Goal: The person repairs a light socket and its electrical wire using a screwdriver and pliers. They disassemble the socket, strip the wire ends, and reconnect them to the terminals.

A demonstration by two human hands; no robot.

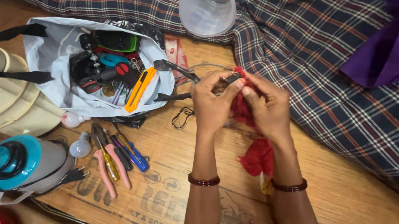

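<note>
Both your hands pinch one small dark part against the red cloth (pixel 256 157); left hand (pixel 211 106) and right hand (pixel 267 108) meet fingertip to fingertip, cloth trailing toward you.

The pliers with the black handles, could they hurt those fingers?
Possibly. The left hand holds the black-handled pliers right beside the fingertips of the right hand, so a slip might pinch skin. The red cloth is bunched between both hands and could snag in the tool. The small light bulb lies loose on the wooden board near the pink-handled pliers; a knock might break it.
</note>
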